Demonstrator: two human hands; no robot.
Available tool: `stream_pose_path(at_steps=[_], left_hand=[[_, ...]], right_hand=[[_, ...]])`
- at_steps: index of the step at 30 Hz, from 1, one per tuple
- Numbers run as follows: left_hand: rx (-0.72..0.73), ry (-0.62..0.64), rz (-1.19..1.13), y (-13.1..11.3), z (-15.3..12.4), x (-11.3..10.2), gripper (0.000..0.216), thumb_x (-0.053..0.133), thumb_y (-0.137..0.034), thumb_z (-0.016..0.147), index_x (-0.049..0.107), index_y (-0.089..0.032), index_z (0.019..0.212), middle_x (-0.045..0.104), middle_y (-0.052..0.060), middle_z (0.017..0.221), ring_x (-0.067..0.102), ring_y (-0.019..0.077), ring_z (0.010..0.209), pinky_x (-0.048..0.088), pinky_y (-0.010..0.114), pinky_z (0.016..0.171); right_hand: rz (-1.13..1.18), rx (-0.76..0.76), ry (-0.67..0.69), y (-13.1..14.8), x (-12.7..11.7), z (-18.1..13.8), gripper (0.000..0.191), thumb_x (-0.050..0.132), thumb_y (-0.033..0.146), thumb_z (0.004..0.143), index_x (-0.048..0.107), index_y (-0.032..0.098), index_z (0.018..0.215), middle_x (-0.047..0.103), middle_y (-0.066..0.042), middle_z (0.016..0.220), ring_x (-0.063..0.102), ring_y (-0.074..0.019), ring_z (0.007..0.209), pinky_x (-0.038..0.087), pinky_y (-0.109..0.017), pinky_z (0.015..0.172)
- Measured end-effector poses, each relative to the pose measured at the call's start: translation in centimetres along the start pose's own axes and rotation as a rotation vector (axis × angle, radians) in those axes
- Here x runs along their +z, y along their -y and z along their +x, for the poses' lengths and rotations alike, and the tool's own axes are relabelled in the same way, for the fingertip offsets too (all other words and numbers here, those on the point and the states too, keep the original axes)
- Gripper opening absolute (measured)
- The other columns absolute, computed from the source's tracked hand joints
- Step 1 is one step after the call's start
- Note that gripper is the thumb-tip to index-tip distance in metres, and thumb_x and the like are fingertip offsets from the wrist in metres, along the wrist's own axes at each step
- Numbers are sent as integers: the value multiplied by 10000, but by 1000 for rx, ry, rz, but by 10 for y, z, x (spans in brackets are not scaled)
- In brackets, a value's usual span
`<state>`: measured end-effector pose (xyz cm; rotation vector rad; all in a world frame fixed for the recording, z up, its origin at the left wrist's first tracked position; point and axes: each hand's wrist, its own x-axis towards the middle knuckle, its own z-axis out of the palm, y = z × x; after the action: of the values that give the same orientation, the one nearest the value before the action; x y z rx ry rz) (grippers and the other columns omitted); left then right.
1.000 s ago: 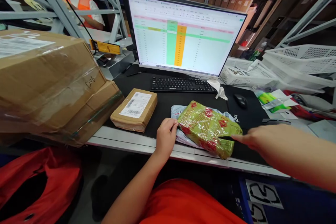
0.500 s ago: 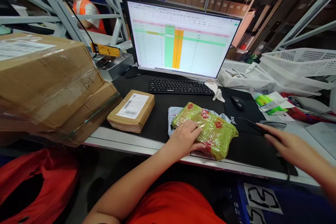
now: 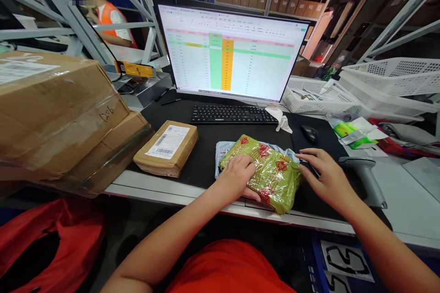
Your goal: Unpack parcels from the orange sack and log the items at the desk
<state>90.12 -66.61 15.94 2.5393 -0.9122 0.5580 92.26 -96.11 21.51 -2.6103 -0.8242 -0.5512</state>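
Observation:
A shiny olive-green wrapped parcel (image 3: 271,169) with red patterns lies at the desk's front edge, on top of a pale plastic mailer bag (image 3: 220,152). My left hand (image 3: 239,174) grips the parcel's left part, fingers on top and thumb along the near side. At the parcel's right end, my right hand (image 3: 325,174) is closed on a slim black knife (image 3: 311,168); its blade tip is hidden from me. Left of the parcel sits a brown carton (image 3: 165,149) with a white barcode label.
Big taped cartons (image 3: 58,114) are stacked at the left. A monitor (image 3: 233,55) stands behind a keyboard (image 3: 233,114). To the right are a mouse (image 3: 310,133), a grey scanner (image 3: 369,178) and white baskets (image 3: 395,75). A person in an orange vest (image 3: 112,20) is beyond the frame.
My right hand has moved left with the knife, from beside the scanner to the parcel's right end. The left hand stays on the parcel. The view has shifted slightly.

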Motion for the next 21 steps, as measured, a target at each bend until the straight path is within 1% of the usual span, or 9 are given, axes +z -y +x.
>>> stream_pose_path(at_steps=[2, 4, 7, 9, 10, 13, 17, 19, 21], left_hand=[[-26, 12, 3, 1, 2, 1, 779, 752, -828, 505, 592, -181, 909, 605, 106, 1036, 572, 304, 966, 490, 459, 887], [-33, 12, -7, 2, 3, 2, 793, 744, -848, 492, 596, -177, 889, 603, 106, 1012, 557, 298, 938, 485, 458, 863], [16, -60, -43, 5, 0, 7, 745, 726, -845, 541, 603, -167, 824, 605, 90, 939, 537, 264, 871, 477, 419, 815], [55, -152, -57, 6, -2, 11, 707, 714, -835, 577, 600, -167, 778, 602, 74, 885, 523, 239, 829, 466, 386, 783], [67, -202, -56, 7, -4, 14, 692, 707, -832, 591, 596, -170, 758, 599, 67, 861, 516, 230, 812, 460, 374, 768], [77, -339, -24, 6, -9, 20, 651, 685, -820, 641, 574, -183, 715, 595, 58, 832, 506, 216, 786, 443, 360, 754], [69, -455, 11, 3, -15, 24, 614, 667, -794, 695, 544, -192, 687, 598, 66, 848, 513, 222, 815, 437, 363, 778], [70, -478, 13, 2, -18, 25, 607, 664, -787, 703, 538, -194, 680, 595, 66, 846, 511, 221, 823, 436, 358, 778], [81, -490, 24, 1, -21, 26, 612, 631, -796, 716, 543, -192, 680, 586, 62, 839, 502, 216, 817, 432, 353, 775]], right_hand=[[84, -62, 87, 32, 6, 16, 307, 493, 306, 993, 662, 199, 1226, 608, -112, 1255, 575, -217, 1168, 495, -396, 1025], [86, -91, 198, 55, 15, 29, 326, 518, 283, 980, 660, 174, 1253, 608, -120, 1294, 567, -230, 1193, 477, -405, 1057], [-72, -79, 386, 79, 23, 47, 363, 534, 293, 972, 660, 117, 1262, 638, -142, 1282, 582, -280, 1174, 473, -445, 1053], [-205, -54, 493, 90, 23, 58, 370, 493, 329, 991, 672, 114, 1233, 675, -145, 1191, 617, -294, 1097, 510, -449, 975], [-260, -43, 525, 95, 22, 64, 374, 480, 354, 994, 680, 120, 1205, 683, -144, 1146, 629, -296, 1059, 527, -438, 923], [-365, -48, 540, 106, 19, 78, 379, 515, 436, 950, 708, 124, 1050, 668, -153, 1065, 635, -305, 983, 541, -396, 781], [-367, -118, 593, 113, 17, 91, 353, 599, 488, 835, 699, 152, 872, 643, -134, 958, 619, -285, 875, 518, -363, 686], [-390, -122, 621, 119, 17, 94, 357, 645, 489, 779, 688, 145, 864, 632, -138, 943, 607, -286, 871, 512, -353, 671], [-448, -138, 627, 126, 17, 95, 416, 692, 486, 745, 679, 116, 934, 624, -151, 966, 598, -292, 896, 515, -350, 688]])
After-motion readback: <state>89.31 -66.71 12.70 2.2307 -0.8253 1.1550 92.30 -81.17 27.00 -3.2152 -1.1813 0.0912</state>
